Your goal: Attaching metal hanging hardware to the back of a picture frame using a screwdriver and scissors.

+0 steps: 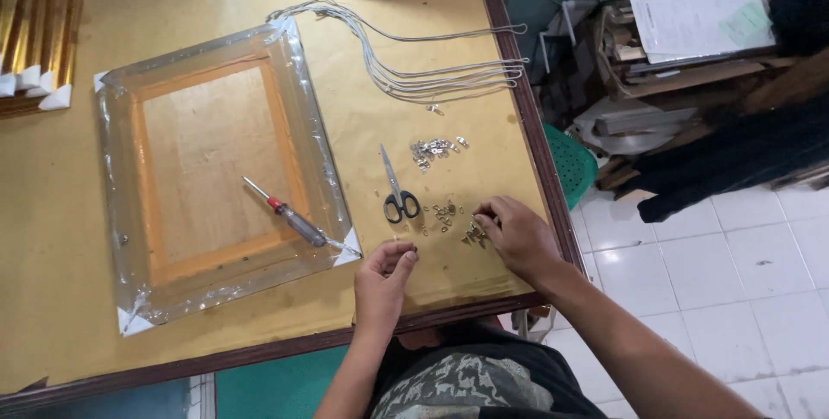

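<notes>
Fingertips first: right hand (516,236) is pinched down onto a small cluster of metal fittings (473,233) at the table's near edge, touching them. Left hand (385,274) is curled, thumb and fingers nipped together on something too small to make out. Just beyond lie more loose fittings (444,212), scissors (398,193) and a second pile of hardware (434,150). Looped cords (414,65) wait further up, none visibly fitted yet. Off to the left, the plastic-wrapped frame (220,164) lies face down, screwdriver (285,214) resting across it; by the look of it, hardware sorting is underway and mounting not yet done.
</notes>
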